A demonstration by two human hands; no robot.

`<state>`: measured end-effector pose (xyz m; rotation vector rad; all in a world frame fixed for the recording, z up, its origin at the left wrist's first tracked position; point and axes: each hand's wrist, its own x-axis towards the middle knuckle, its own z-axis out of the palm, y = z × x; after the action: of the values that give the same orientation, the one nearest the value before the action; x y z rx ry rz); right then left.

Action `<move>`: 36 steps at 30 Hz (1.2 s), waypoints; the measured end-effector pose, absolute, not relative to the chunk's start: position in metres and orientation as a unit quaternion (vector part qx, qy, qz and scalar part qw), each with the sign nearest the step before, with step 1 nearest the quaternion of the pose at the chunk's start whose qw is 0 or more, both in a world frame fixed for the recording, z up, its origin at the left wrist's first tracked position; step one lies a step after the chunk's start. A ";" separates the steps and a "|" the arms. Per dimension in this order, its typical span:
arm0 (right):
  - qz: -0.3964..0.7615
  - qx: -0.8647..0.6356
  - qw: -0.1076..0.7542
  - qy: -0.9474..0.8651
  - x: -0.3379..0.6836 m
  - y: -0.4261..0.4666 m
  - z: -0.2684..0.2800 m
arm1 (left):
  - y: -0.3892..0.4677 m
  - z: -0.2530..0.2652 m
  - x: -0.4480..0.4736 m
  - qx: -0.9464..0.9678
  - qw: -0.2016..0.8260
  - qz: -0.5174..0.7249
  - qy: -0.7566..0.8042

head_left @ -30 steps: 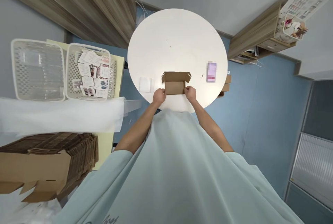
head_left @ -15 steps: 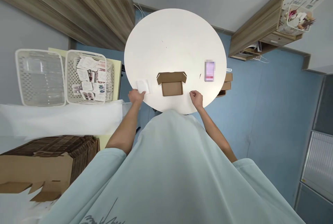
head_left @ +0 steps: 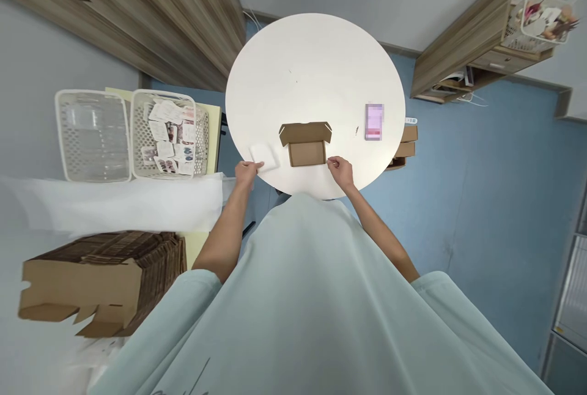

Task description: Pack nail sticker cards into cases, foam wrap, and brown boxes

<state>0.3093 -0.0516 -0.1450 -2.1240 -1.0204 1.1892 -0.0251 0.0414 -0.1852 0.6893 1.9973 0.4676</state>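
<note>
My left hand (head_left: 247, 171) is at the table's near left edge, its thumb and fingers closed on the edge of a flat white packet (head_left: 265, 156). The packet lies tilted on the table, left of a small open cardboard box (head_left: 307, 154). The box's lid stands folded back on the far side, and nothing shows inside it. Close by the box's right near corner is my right hand (head_left: 340, 171), fingers pinched together. Whether those fingertips touch the box or hold something small, I cannot tell.
The round white table (head_left: 316, 65) also carries a blurred pink-purple phone-like object (head_left: 374, 121) on the right. To the left are white baskets (head_left: 94, 178), one with printed cards, a white sheet roll (head_left: 119, 202) and stacked flat cardboard boxes (head_left: 82, 282). Brown boxes (head_left: 404, 149) stand beyond the table's right edge.
My left hand has moved right with the white packet, which is now closer to the box and more tilted. My right hand has come left to the box's side. The view has shifted slightly.
</note>
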 end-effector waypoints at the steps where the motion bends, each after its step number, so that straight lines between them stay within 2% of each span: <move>1: 0.459 -0.764 0.256 -0.374 0.302 -0.051 -0.146 | 0.032 -0.180 -0.026 0.258 0.506 0.223 0.792; 6: 0.649 -0.635 0.295 -0.298 0.267 -0.051 -0.148 | -0.013 -0.153 -0.025 0.191 0.644 0.303 0.676; 10: 0.741 -0.546 0.313 -0.233 0.251 -0.054 -0.149 | -0.029 -0.140 -0.003 0.191 0.685 0.305 0.633; 15: 0.660 -0.613 0.338 -0.273 0.258 -0.053 -0.156 | -0.026 -0.144 0.037 0.232 0.661 0.258 0.665; 21: 0.531 -0.729 0.271 -0.337 0.282 -0.037 -0.169 | -0.002 -0.160 0.078 0.359 0.572 0.202 0.710; 28: 0.428 -0.771 0.181 -0.436 0.281 -0.009 -0.182 | 0.023 -0.174 0.105 0.487 0.465 0.097 0.733; 32: 0.406 -0.774 0.122 -0.471 0.272 -0.004 -0.185 | 0.023 -0.181 0.110 0.519 0.444 0.055 0.728; 36: 0.400 -0.777 0.100 -0.476 0.268 -0.001 -0.185 | 0.021 -0.190 0.112 0.543 0.447 0.052 0.709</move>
<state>0.2677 -0.0009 -0.1853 -2.2968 -1.4073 1.1825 0.1118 0.0212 -0.1896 1.3447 1.7561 0.1294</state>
